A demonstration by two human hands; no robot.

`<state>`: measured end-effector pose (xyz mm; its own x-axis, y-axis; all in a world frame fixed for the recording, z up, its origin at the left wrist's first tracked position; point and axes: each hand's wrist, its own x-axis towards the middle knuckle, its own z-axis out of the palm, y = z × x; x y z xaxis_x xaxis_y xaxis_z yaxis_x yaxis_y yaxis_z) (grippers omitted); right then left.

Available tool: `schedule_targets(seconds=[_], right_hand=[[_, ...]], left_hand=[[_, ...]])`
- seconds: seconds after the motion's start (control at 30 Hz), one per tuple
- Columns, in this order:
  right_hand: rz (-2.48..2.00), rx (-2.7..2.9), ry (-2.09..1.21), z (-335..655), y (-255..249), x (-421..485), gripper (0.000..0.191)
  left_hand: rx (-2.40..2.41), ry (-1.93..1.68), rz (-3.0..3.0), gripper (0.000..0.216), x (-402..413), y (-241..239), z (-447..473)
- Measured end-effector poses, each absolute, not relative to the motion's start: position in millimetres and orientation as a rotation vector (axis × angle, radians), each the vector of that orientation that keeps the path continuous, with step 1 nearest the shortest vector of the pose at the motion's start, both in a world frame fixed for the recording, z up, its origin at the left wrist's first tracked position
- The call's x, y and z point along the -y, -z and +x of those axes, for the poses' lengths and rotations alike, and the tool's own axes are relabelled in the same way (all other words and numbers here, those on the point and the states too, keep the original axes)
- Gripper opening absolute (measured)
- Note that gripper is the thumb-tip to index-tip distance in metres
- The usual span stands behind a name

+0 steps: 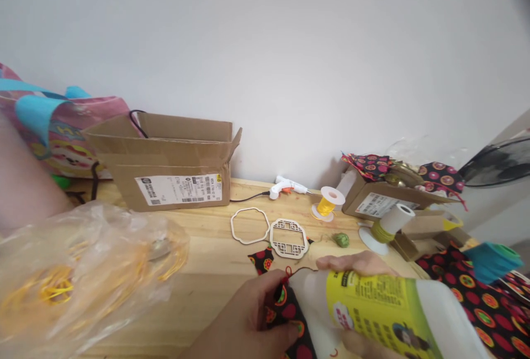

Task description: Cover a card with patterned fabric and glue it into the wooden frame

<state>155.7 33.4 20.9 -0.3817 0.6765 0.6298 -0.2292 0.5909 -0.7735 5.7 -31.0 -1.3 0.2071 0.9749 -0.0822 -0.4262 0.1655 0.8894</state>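
Note:
My left hand pinches a piece of black fabric printed with red, green and orange fruit slices. A small red cord loop stands up at the fabric's top edge. My right hand is wrapped round a white glue bottle with a yellow label. The bottle lies tilted on its side, its narrow end pointing left at the fabric; whether the tip touches the cloth I cannot tell. Just beyond my hands lie a lattice wooden frame and a plain wooden outline frame.
A cardboard box stands at the back left, near a clear plastic bag of yellow cords. Behind lie a white glue gun and a yellow thread spool. To the right are a filled box, an olive cord spool and patterned fabric.

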Motion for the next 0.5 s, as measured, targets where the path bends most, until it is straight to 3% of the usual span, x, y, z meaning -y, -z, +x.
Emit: schedule_targets(seconds=[0.27,0.5], right_hand=[[-0.352,1.719,-0.752,154,-12,-43,0.038],[-0.399,1.763,-0.860,157,-18,-38,0.040]], left_hand=[[-0.765,-1.157,0.827,0.045,32,8,6],[-0.768,-1.176,0.817,0.043,33,6,6]])
